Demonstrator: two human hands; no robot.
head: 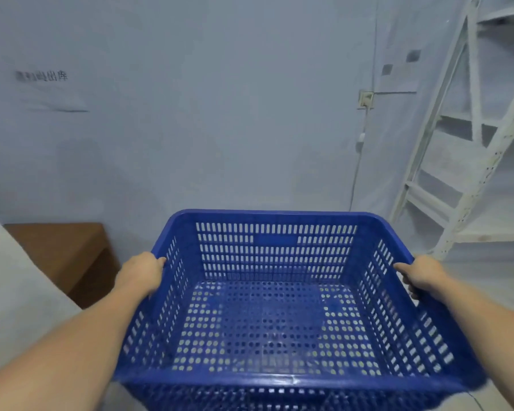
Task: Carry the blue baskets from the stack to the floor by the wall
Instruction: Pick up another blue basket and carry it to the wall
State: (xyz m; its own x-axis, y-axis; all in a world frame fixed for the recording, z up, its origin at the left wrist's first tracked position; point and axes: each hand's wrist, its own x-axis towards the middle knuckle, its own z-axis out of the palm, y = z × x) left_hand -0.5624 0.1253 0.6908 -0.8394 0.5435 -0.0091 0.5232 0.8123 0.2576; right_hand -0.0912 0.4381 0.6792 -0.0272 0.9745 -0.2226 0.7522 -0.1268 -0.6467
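Holding of one blue basket (279, 307) is seen mid-carry: the left hand (141, 272) is clamped on the left rim, the right hand (422, 275) is clamped on the right rim, hands well apart on opposite sides. Basket is empty, kept roughly level, raised in front of the body and faced toward the wall (220, 114). More blue lattice is visible just under the near rim at the bottom edge; whether that is a second basket nested below or the top of the stack cannot be told. No basket is seen set down by the wall in this view, though the floor there is mostly hidden behind the basket. Progress is judged as early or middle: one basket lifted, not yet placed. Left to do: lowering it to the floor by the wall, then the remaining baskets. A brown cabinet (63, 250) is at left, white shelving (469, 179) at right.
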